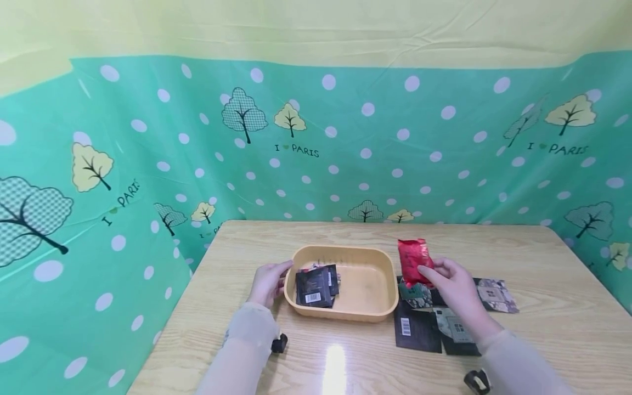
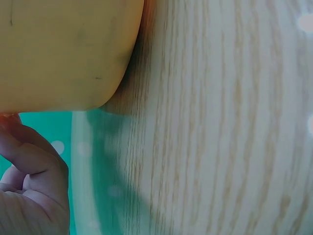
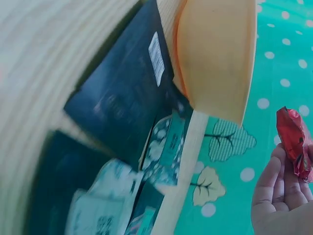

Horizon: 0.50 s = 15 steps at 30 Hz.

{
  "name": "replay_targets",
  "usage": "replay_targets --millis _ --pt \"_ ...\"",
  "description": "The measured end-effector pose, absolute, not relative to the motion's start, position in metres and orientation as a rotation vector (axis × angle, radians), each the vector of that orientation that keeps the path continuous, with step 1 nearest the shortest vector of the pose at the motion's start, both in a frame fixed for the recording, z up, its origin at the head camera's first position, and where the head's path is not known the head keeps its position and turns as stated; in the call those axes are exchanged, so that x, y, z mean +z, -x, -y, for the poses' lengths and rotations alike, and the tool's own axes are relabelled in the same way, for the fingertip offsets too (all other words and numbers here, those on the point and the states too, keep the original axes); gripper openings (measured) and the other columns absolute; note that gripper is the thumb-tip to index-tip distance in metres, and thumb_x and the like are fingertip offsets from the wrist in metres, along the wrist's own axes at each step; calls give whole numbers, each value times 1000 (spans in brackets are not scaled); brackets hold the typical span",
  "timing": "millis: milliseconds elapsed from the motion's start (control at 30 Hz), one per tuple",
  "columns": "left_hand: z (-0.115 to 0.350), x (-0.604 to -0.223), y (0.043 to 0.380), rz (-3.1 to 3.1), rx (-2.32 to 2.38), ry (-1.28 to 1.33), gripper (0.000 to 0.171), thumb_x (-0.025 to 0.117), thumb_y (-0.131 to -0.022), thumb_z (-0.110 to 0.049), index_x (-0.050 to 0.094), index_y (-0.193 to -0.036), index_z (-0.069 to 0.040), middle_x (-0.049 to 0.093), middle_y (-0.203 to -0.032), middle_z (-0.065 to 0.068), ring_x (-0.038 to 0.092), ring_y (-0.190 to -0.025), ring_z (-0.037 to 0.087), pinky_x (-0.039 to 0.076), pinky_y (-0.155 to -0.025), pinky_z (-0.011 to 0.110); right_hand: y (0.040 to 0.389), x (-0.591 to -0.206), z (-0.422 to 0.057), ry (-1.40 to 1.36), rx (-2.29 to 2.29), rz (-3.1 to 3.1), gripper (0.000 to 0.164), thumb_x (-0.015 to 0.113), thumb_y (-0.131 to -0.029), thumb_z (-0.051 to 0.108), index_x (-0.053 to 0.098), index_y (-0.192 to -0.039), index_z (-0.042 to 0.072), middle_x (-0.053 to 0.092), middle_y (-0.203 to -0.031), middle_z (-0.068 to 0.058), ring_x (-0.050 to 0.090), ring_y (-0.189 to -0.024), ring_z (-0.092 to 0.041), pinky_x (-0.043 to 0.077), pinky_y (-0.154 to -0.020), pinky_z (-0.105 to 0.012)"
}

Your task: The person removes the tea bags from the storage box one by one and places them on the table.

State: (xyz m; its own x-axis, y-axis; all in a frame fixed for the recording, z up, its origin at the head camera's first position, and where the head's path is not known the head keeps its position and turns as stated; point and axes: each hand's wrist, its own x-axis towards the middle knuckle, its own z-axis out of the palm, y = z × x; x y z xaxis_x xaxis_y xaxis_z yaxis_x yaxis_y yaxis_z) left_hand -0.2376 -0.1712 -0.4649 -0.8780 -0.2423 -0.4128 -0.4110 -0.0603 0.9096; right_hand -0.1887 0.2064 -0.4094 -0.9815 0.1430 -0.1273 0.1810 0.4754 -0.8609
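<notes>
My right hand (image 1: 455,288) pinches a small shiny red packet (image 1: 413,262) by its lower right part, thumb across its front. In the head view the packet overlaps the right of a tan plastic basin (image 1: 367,315) and the sachets beside it. The right wrist view shows fingers behind the crinkled red packet (image 3: 292,142). My left hand (image 1: 266,282) is at the basin's left wall, thumb by the rim and the other fingers bent below it. Several dark sachets (image 1: 316,285), one with a white barcode label, lie in the basin's left part.
Right of the basin lie several flat sachets: a black one with a barcode (image 1: 417,332), a patterned one with a pale label (image 1: 456,326) and another (image 1: 496,295) farther right, some partly under my forearm. A green dotted curtain (image 1: 340,181) hangs behind the wooden table (image 1: 237,236).
</notes>
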Motion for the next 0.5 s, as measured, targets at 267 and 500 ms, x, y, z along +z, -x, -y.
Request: replay_targets --millis 267,500 --pt "171 -465 239 -2061 2049 740 34 72 -89 -28 63 -110 -3 67 -75 -3 58 -58 2 46 -47 13 173 -415 -246 -362 -1572 -2609 52 65 -95 41 56 -120 -4 69 -86 11 63 -75 -2 50 -71 -22" --pt "172 -465 239 -2065 2048 736 33 72 -89 -28 64 -108 -3 65 -71 -4 56 -56 1 44 -46 13 166 -421 -289 -381 -1478 -2544 63 59 -98 42 52 -128 -12 66 -99 6 66 -78 -4 49 -72 -18"
